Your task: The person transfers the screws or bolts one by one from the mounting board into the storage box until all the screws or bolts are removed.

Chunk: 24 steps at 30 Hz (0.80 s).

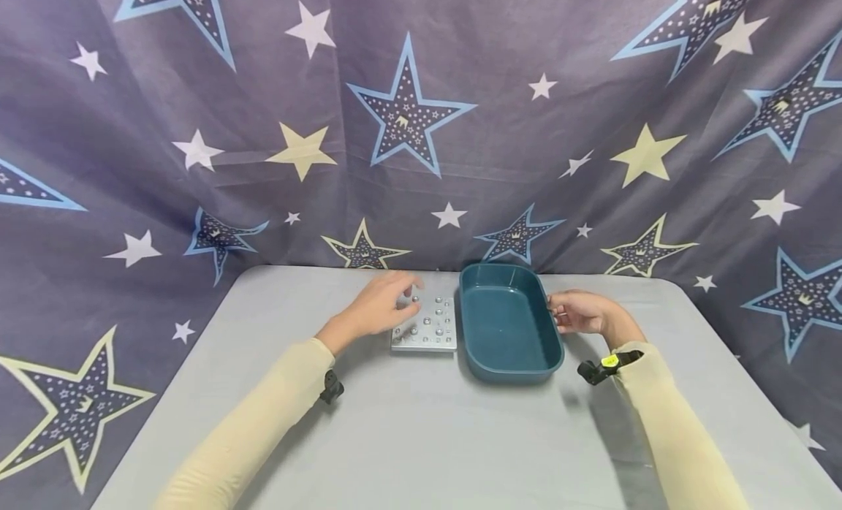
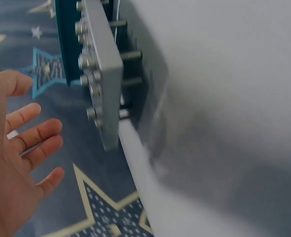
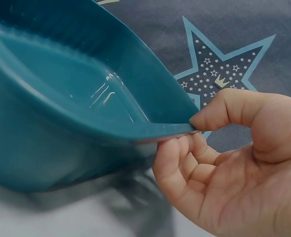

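Observation:
A silver metal plate (image 1: 426, 326) set with several bolts stands on the table, left of a teal plastic basin (image 1: 509, 324). In the left wrist view the bolts (image 2: 88, 61) pass through the plate, their threaded ends showing beneath it. My left hand (image 1: 378, 305) hovers over the plate's left side, its fingers spread and loosely bent, with nothing in them. My right hand (image 1: 582, 313) pinches the basin's right rim; in the right wrist view the thumb (image 3: 219, 109) lies on top of the rim and the fingers curl below. The basin's inside shows no objects.
The grey-white table (image 1: 421, 437) ends at a back edge close behind the basin. A dark star-patterned curtain (image 1: 408, 115) hangs behind and along both sides. A black wrist strap (image 1: 608, 365) sits on the right sleeve.

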Tool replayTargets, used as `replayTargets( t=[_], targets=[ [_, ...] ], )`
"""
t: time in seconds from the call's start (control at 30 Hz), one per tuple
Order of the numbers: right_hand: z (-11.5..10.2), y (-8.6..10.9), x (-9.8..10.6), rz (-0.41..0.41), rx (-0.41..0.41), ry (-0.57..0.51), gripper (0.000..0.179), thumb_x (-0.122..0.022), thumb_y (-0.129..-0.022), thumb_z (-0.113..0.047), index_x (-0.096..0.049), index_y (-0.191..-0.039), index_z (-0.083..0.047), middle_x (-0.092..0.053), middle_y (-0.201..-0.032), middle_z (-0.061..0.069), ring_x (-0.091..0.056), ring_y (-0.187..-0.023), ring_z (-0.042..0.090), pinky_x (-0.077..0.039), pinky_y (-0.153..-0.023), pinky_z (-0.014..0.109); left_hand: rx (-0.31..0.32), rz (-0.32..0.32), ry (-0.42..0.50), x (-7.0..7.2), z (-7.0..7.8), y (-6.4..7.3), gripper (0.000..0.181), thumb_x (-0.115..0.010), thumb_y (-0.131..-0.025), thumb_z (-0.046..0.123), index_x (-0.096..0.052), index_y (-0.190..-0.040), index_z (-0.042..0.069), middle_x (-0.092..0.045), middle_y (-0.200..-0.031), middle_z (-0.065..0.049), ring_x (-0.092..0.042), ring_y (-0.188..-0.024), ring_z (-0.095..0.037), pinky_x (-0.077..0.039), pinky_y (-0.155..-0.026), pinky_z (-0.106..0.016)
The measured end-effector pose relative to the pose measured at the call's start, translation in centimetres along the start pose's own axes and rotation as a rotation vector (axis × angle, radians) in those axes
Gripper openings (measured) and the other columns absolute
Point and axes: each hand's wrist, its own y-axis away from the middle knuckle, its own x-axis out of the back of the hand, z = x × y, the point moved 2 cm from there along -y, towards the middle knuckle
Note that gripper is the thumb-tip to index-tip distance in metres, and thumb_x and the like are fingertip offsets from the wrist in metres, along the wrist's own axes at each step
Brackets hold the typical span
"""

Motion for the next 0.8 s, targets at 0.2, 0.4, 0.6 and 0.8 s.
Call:
replayTargets(
  t=[0.2, 0.4, 0.6, 0.8],
  targets=[
    [0.2, 0.4, 0.1, 0.036, 0.004, 0.009, 0.026, -0.042, -0.097, -0.003, -0.054, -0.081, -0.019, -0.056, -0.073, -0.009, -0.056, -0.071, 0.006, -0.052, -0.071, 0.024, -0.08, -0.07, -0.028, -1.0, 2.3, -0.7, 0.029, -0.064, -0.094, 0.029, -0.065, -0.119, 0.013, -0.068, -0.105, -0.005, -0.058, -0.101, -0.02, -0.046, -0.095, -0.046],
    [0.3, 0.8, 0.2, 0.028, 0.005, 0.027, 0.022, -0.042, -0.099, -0.006, -0.052, -0.083, -0.018, -0.053, -0.072, -0.009, -0.055, -0.071, 0.006, -0.053, -0.071, 0.024, -0.141, -0.111, -0.077, -1.8, 3.6, -1.2, 0.023, -0.064, -0.094, 0.031, -0.065, -0.113, 0.018, -0.066, -0.111, 0.004, -0.056, -0.106, -0.017, -0.045, -0.1, -0.044],
    [0.4, 0.8, -0.1, 0.022, 0.013, 0.039, 0.018, -0.041, -0.098, -0.008, -0.051, -0.086, -0.017, -0.052, -0.073, -0.009, -0.057, -0.074, 0.006, -0.055, -0.075, 0.025, -0.203, -0.125, -0.101, -2.3, 3.9, -1.3, 0.015, -0.063, -0.094, 0.028, -0.066, -0.105, 0.02, -0.064, -0.098, 0.003, -0.053, -0.098, -0.015, -0.044, -0.093, -0.041],
    [1.0, 1.0, -0.1, 0.019, 0.025, -0.028, 0.02, -0.041, -0.099, -0.007, -0.053, -0.088, -0.017, -0.054, -0.074, -0.009, -0.059, -0.075, 0.006, -0.056, -0.076, 0.025, -0.243, -0.146, -0.143, -3.1, 4.2, -1.1, 0.011, -0.062, -0.094, 0.027, -0.065, -0.102, 0.02, -0.064, -0.098, 0.003, -0.053, -0.099, -0.016, -0.044, -0.099, -0.044]
  ],
)
